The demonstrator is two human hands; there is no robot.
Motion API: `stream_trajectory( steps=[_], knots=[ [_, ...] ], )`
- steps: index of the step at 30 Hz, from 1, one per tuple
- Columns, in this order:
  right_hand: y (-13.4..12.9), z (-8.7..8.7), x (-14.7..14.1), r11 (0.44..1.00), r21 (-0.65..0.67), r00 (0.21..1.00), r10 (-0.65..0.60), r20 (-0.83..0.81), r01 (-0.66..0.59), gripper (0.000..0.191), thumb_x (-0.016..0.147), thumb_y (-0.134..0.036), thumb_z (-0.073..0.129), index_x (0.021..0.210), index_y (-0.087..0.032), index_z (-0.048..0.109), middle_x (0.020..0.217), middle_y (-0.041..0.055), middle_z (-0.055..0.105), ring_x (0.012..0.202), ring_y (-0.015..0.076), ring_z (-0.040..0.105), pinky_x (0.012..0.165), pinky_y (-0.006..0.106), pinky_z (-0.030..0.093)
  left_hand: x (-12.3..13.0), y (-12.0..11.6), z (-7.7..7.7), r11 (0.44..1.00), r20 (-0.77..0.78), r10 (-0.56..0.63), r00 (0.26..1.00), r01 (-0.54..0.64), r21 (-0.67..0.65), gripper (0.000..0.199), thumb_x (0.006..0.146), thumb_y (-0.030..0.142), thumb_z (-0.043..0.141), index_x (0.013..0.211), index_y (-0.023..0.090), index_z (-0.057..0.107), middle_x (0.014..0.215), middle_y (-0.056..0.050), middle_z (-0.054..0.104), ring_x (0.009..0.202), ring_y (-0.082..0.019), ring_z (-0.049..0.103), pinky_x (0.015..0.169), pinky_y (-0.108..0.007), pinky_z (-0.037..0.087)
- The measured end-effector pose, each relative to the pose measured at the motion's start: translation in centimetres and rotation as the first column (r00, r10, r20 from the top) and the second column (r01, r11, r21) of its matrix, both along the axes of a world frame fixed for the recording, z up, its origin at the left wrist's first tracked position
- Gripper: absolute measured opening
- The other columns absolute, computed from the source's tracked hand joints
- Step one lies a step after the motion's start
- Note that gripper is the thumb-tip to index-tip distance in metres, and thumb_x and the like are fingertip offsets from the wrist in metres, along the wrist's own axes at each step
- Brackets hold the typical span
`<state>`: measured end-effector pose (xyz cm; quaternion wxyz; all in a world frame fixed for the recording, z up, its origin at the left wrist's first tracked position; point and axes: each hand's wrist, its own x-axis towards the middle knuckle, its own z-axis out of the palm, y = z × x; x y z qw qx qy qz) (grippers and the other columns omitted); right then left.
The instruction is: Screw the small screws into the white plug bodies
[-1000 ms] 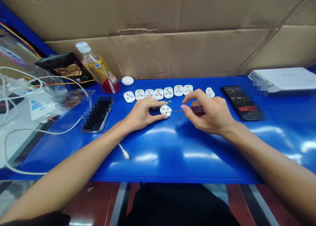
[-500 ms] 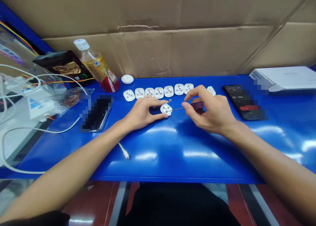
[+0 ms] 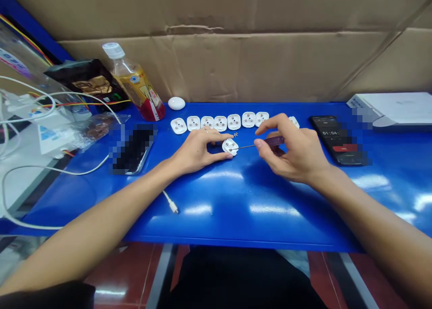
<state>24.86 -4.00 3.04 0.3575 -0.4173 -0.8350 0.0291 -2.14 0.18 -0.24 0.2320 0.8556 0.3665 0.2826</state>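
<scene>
Pretty bright, evenly lit shot with the light coming from somewhere overhead, and the glossy blue tabletop (image 3: 236, 223) throws white glare patches (image 3: 273, 209) around 6 o'clock and out toward 4 o'clock. A soft shadow (image 3: 266, 187) sits under the right hand (image 3: 290, 149). Nothing looks badly out of focus, but the wide lens bows the cardboard wall (image 3: 236, 61) near the edges, and blocky pixelated patches (image 3: 131, 149) cover bits at 9 and 3 o'clock.

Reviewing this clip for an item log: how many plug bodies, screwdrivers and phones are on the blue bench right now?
White plug bodies: 9
Screwdrivers: 1
Phones: 2
Total: 12
</scene>
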Motion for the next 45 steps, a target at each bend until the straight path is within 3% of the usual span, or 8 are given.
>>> stream_trajectory(
  steps=[6,18,22,25,31,36,41,45],
  knots=[
    [0.3,0.1,-0.1,0.994,0.036,0.994,0.103,-0.025,-0.102,0.015,0.094,-0.022,0.065,0.106,-0.024,0.058,0.094,0.0043,0.077,0.070,0.0205,0.074,0.063,0.034,0.059,0.0,0.1,-0.1,1.000,-0.005,-0.005,1.000,0.005,0.001,0.051,0.090,0.047,0.087,0.135,0.024,0.079,0.107,-0.006,0.083,0.095,-0.025,0.073,0.087,-0.035,0.051],
    [0.1,-0.1,-0.2,1.000,0.024,1.000,-0.014,0.004,0.014,0.012,0.099,-0.029,0.067,0.107,-0.024,0.062,0.076,-0.0005,0.073,0.058,0.0191,0.072,0.051,0.029,0.051,-0.1,0.2,-0.3,0.999,0.003,-0.014,1.000,0.014,0.034,0.052,0.090,0.044,0.089,0.136,0.023,0.079,0.104,-0.005,0.083,0.092,-0.022,0.072,0.083,-0.032,0.051],
    [0.1,0.1,-0.3,0.998,0.026,0.998,0.063,-0.001,-0.063,0.015,0.095,-0.021,0.064,0.110,-0.024,0.059,0.096,0.0048,0.079,0.074,0.0215,0.078,0.061,0.032,0.057,-0.1,0.1,-0.4,1.000,0.000,-0.014,1.000,0.014,0.028,0.051,0.090,0.045,0.088,0.135,0.022,0.079,0.106,-0.006,0.083,0.092,-0.023,0.072,0.084,-0.033,0.051],
    [0.2,0.0,-0.2,0.999,0.054,1.000,0.002,0.021,-0.003,0.006,0.099,-0.025,0.065,0.103,-0.025,0.060,0.079,-0.0008,0.074,0.063,0.0198,0.075,0.054,0.029,0.050,-0.2,0.1,-0.4,1.000,0.004,-0.013,1.000,0.013,0.025,0.052,0.090,0.045,0.088,0.136,0.022,0.079,0.106,-0.006,0.083,0.092,-0.022,0.072,0.084,-0.033,0.052],
    [0.0,0.4,-0.2,0.995,-0.055,0.994,0.086,0.069,-0.083,0.015,0.098,-0.024,0.064,0.113,-0.023,0.058,0.097,0.0049,0.079,0.075,0.0212,0.078,0.061,0.030,0.053,-0.2,0.2,-0.6,1.000,0.001,0.002,1.000,-0.002,0.031,0.052,0.090,0.045,0.088,0.136,0.022,0.079,0.105,-0.006,0.082,0.088,-0.021,0.070,0.079,-0.031,0.050],
    [-0.1,0.6,-0.5,0.998,-0.042,0.985,-0.029,0.171,0.036,0.010,0.102,-0.034,0.066,0.102,-0.026,0.061,0.066,-0.0024,0.069,0.055,0.0223,0.067,0.055,0.032,0.041,-0.2,0.5,-0.8,0.999,0.026,0.021,0.999,-0.022,0.036,0.050,0.089,0.044,0.088,0.133,0.021,0.080,0.100,-0.006,0.081,0.083,-0.020,0.068,0.076,-0.030,0.050],
    [-0.1,1.5,-0.4,0.991,-0.114,0.973,0.088,0.215,-0.065,0.007,0.102,-0.028,0.061,0.108,-0.025,0.059,0.096,0.0056,0.077,0.079,0.0246,0.073,0.068,0.034,0.047,-0.2,0.6,-0.7,1.000,0.042,0.014,0.999,-0.014,-0.002,0.048,0.090,0.043,0.088,0.131,0.021,0.081,0.105,-0.007,0.083,0.086,-0.022,0.070,0.078,-0.032,0.052],
    [-0.1,2.4,-0.5,0.979,-0.197,0.967,0.107,0.230,-0.061,0.006,0.101,-0.021,0.060,0.105,-0.025,0.061,0.089,0.0032,0.079,0.073,0.0240,0.072,0.064,0.033,0.044,-0.1,0.6,-0.7,1.000,0.047,-0.001,0.999,0.001,0.005,0.046,0.090,0.044,0.088,0.129,0.021,0.082,0.109,-0.008,0.082,0.093,-0.025,0.072,0.082,-0.035,0.053]
  ],
)
